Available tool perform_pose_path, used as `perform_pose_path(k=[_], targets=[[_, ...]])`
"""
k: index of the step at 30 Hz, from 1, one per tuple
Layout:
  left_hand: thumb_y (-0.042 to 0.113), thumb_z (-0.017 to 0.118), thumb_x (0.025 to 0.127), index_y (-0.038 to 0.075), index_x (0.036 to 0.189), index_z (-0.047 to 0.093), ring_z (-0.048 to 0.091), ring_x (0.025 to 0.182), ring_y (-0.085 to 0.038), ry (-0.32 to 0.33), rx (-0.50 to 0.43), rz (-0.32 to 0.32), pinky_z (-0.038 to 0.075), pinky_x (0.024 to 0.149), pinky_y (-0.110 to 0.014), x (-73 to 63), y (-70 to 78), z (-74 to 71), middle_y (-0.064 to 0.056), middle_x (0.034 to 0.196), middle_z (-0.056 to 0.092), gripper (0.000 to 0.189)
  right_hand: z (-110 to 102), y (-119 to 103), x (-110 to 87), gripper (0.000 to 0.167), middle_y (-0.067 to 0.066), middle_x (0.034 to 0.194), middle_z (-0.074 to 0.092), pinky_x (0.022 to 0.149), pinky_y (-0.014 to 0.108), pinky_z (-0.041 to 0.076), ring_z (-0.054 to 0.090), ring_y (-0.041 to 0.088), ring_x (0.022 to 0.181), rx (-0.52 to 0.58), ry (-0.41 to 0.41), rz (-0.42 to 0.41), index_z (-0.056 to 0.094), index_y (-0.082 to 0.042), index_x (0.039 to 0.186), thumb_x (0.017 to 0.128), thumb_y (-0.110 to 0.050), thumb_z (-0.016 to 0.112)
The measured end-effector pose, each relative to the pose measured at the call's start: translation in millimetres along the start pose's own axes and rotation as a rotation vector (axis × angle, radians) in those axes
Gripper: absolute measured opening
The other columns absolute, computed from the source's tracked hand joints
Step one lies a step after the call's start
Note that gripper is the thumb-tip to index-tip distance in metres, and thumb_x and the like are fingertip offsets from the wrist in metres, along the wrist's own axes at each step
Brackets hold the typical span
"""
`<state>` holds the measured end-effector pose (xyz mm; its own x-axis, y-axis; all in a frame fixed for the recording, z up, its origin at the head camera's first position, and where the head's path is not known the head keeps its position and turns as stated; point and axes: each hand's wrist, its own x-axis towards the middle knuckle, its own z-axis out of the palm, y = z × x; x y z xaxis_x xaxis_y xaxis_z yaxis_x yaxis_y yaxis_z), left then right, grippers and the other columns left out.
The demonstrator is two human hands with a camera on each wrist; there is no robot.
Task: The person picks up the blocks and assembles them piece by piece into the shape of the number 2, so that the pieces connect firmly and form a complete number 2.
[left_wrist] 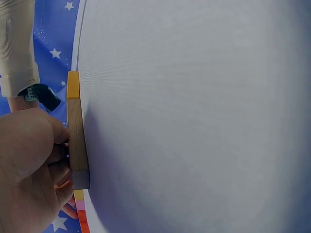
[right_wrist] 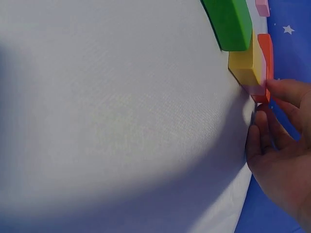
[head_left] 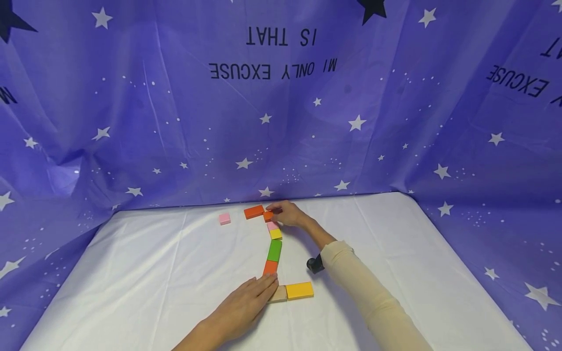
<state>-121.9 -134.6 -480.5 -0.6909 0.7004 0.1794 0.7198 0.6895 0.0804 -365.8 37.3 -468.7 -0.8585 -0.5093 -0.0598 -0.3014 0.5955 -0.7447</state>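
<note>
My left hand (head_left: 246, 302) rests over a natural wood block (head_left: 279, 294), its fingers lying across one end. In the left wrist view, the thumb and fingers are along the upper edge of that wood block (left_wrist: 77, 141). At the far end of a curved line of blocks, my right hand (head_left: 287, 213) pinches a small orange block (head_left: 267, 216) between thumb and fingers. Next to it, nearer me, come a pink block (head_left: 272, 225) and a yellow block (head_left: 275, 234), then a green block (head_left: 274, 250) and an orange-red block (head_left: 270, 267).
A long orange-red block (head_left: 253, 211) lies left of the right hand, with a single pink block (head_left: 225, 219) farther left. A long yellow block (head_left: 300, 290) meets the wood block's right end. Purple star-printed cloth (head_left: 281, 146) rises behind the white table (head_left: 145, 273).
</note>
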Motion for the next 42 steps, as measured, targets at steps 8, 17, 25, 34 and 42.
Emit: perform_pose_path(k=[8, 17, 25, 34, 42], targets=[[0.013, 0.059, 0.100, 0.001, 0.145, 0.050, 0.043, 0.139, -0.023, -0.008, -0.018, -0.010, 0.040, 0.110, -0.042, -0.4, -0.2, -0.4, -0.011, 0.153, 0.044, 0.047, -1, 3, -0.1, 0.039, 0.010, 0.113, 0.066, 0.096, 0.033, 0.048, 0.058, 0.022, 0.105, 0.021, 0.000, -0.007, 0.066, -0.003, 0.126, 0.087, -0.004, 0.072], [0.013, 0.058, 0.100, 0.001, 0.145, 0.050, 0.042, 0.139, -0.023, -0.022, -0.031, -0.015, 0.039, 0.110, -0.043, -0.4, 0.8, -0.9, -0.011, 0.153, 0.043, 0.047, 3, 6, 0.6, 0.035, 0.008, 0.113, 0.066, 0.095, 0.034, 0.048, 0.058, 0.021, 0.103, 0.004, 0.016, 0.004, 0.068, -0.004, 0.124, 0.090, -0.009, 0.070], [0.013, 0.059, 0.100, 0.000, 0.144, 0.051, 0.044, 0.138, -0.024, 0.004, -0.014, 0.005, 0.041, 0.109, -0.043, -0.4, -0.3, -0.3, -0.012, 0.152, 0.045, 0.047, 7, 4, 3.0, 0.024, 0.006, 0.118, 0.067, 0.099, 0.039, 0.047, 0.060, 0.023, 0.108, -0.037, 0.067, 0.011, 0.073, -0.009, 0.118, 0.096, -0.012, 0.065], [0.013, 0.059, 0.100, 0.000, 0.143, 0.051, 0.044, 0.138, -0.025, 0.003, -0.006, 0.008, 0.041, 0.109, -0.043, 0.2, -0.3, -1.1, -0.013, 0.151, 0.046, 0.047, 10, 2, 4.5, 0.024, 0.006, 0.119, 0.068, 0.099, 0.038, 0.048, 0.061, 0.023, 0.110, -0.044, 0.077, 0.015, 0.074, -0.011, 0.117, 0.095, -0.012, 0.066], [0.012, 0.061, 0.098, -0.001, 0.142, 0.053, 0.046, 0.136, -0.025, 0.021, -0.001, 0.019, 0.043, 0.107, -0.044, 0.8, -0.7, 0.0, -0.013, 0.149, 0.048, 0.047, 10, 2, 3.7, 0.023, 0.004, 0.116, 0.070, 0.096, 0.037, 0.050, 0.063, 0.022, 0.107, -0.005, 0.072, -0.006, 0.076, -0.011, 0.115, 0.093, -0.009, 0.066]])
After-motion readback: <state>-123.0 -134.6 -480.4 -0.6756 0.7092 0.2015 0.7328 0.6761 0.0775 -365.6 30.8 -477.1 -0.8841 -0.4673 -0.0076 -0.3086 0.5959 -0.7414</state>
